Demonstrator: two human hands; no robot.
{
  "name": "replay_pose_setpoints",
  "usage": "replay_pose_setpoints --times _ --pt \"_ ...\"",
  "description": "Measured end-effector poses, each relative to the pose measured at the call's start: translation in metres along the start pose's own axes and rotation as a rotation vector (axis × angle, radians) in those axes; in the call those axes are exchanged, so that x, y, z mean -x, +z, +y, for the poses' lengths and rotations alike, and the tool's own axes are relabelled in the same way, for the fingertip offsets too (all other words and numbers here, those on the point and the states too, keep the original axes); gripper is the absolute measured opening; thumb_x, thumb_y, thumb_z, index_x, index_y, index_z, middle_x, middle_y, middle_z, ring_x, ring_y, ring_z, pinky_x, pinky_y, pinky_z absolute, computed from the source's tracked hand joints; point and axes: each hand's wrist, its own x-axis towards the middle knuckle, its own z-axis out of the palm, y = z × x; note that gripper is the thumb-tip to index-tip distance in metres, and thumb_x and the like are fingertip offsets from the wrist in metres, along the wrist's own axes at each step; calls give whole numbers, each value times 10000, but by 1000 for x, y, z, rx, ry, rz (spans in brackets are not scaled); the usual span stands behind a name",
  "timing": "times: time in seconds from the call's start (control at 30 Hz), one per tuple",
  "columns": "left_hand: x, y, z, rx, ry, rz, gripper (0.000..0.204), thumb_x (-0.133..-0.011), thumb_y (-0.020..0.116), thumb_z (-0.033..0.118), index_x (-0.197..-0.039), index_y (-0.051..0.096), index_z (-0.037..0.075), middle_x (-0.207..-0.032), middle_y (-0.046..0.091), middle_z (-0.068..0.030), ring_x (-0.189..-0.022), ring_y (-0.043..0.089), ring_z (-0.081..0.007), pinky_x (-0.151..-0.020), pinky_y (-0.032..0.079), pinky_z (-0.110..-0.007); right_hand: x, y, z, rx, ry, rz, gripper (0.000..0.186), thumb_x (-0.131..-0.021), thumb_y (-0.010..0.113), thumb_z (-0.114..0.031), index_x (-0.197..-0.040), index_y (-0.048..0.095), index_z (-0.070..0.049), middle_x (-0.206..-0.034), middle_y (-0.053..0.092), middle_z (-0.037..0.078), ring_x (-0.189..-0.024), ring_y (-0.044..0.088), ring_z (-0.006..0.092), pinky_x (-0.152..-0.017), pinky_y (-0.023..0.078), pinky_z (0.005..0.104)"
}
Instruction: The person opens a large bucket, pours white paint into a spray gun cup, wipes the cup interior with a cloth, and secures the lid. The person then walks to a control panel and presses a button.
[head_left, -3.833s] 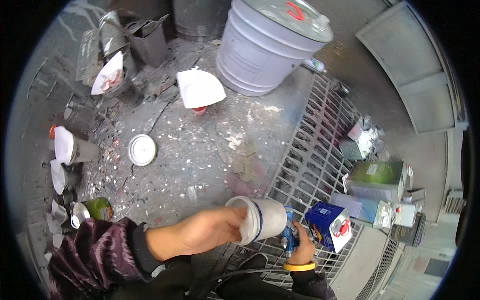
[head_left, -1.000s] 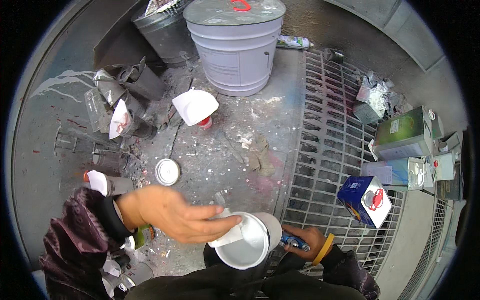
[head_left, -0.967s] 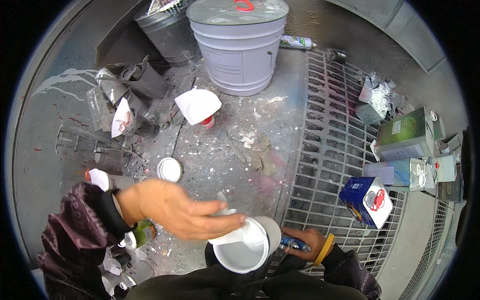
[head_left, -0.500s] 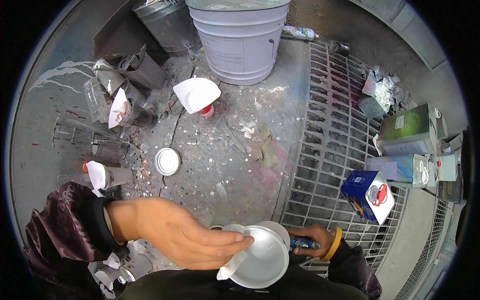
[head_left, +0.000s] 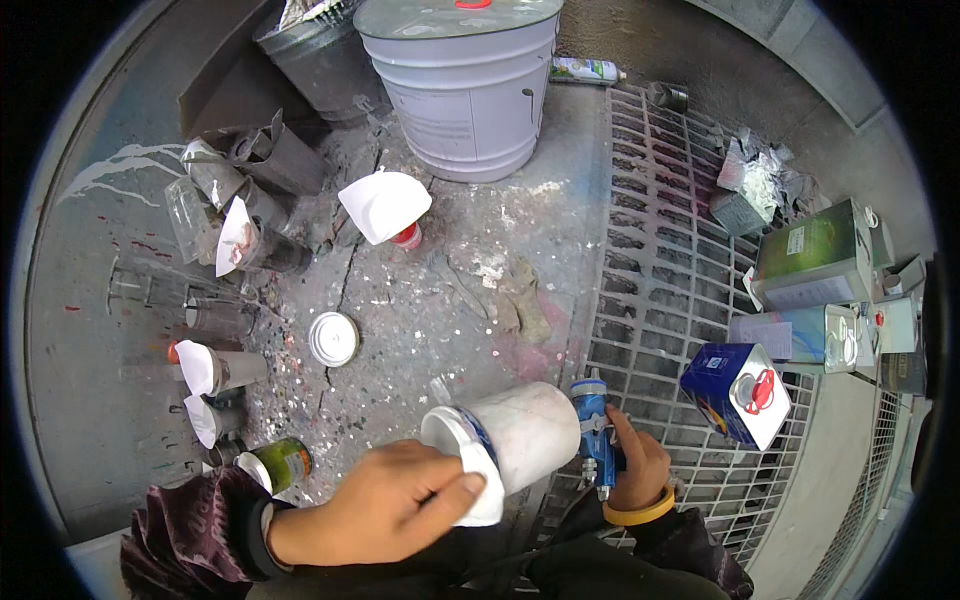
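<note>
My right hand (head_left: 640,475), with a yellow band at the wrist, is closed round a blue spray gun (head_left: 593,435). A whitish cylindrical cup (head_left: 535,430) lies tilted on its side against the gun, its mouth facing left. My left hand (head_left: 375,505) pinches a piece of white paper (head_left: 487,492) between thumb and fingers, right at the cup's rim. The paper covers part of the mouth, so the inside shows only in part. Behind the gun, some of the right hand's fingers are hidden.
A white pail (head_left: 460,110) stands at the far side. Paper-topped cups (head_left: 235,370) line the left, near a round lid (head_left: 333,339) and a green tin (head_left: 285,465). Rightward lies metal grating (head_left: 650,290) with a blue can (head_left: 725,385). A red-based bottle under white paper (head_left: 385,207) stands ahead.
The cup has tipped from mouth-up to mouth-left, and the spray gun has turned with it into fuller view. My left hand has moved lower, its flat fingers now pinching the paper.
</note>
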Motion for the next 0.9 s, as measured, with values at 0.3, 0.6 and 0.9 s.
replay_pose_setpoints --times 0.3,0.6,0.9 --pt "9 -34 -4 -360 109 325 303 -923 704 81 -1221 748 50 -1033 660 -86 -903 650 -227 -784 493 -347 -3 0 1 17 -1 -21 720 -694 760 -91 -1403 635 -79 -640 561 93 -570 543 280 -524 429 395" --pt "-11 -26 1 -584 422 83 356 -763 788 98 -1108 724 35 -1119 703 -104 -1039 683 -262 -867 559 -358 -6 0 -3 5 -7 -39 783 -660 770 -70 -1427 611 -74 -643 563 100 -572 541 289 -533 444 400" --pt "-23 -39 7 -695 420 85 278 -804 707 129 -1068 725 47 -1080 689 -74 -1019 664 -253 -892 530 -383 -7 -3 -9 24 -19 -89 780 -665 764 -42 -1427 605 -84 -651 572 103 -580 558 290 -542 457 395"
